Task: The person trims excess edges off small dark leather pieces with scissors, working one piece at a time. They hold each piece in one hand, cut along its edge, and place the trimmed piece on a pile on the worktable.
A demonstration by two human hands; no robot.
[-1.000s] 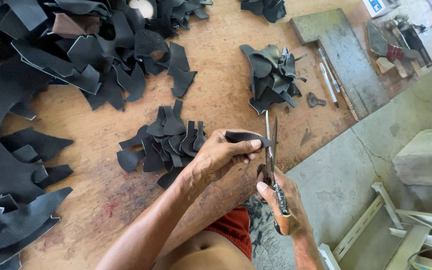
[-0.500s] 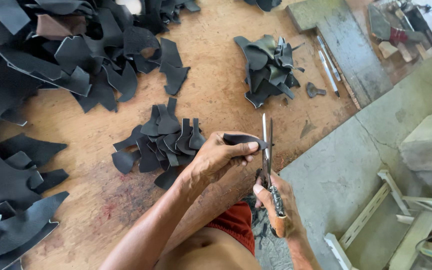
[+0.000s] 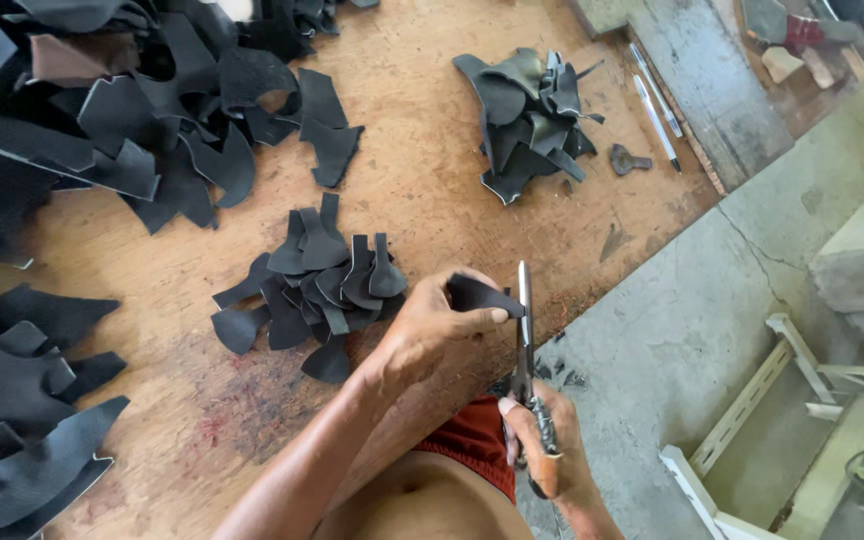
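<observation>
My left hand pinches a small black leather piece over the front edge of the wooden board. My right hand grips the handles of a pair of scissors, whose blades point away from me and meet the right end of the piece. Just left of my left hand lies a small heap of cut black pieces on the board.
A large mass of black leather scraps covers the board's left and far side. Another heap sits at the far right, with two pens beside it. Concrete floor and a white frame lie to the right.
The view has shifted slightly; my hands, the leather piece and the scissors keep the same pose, with the blades staying at the piece's edge.
</observation>
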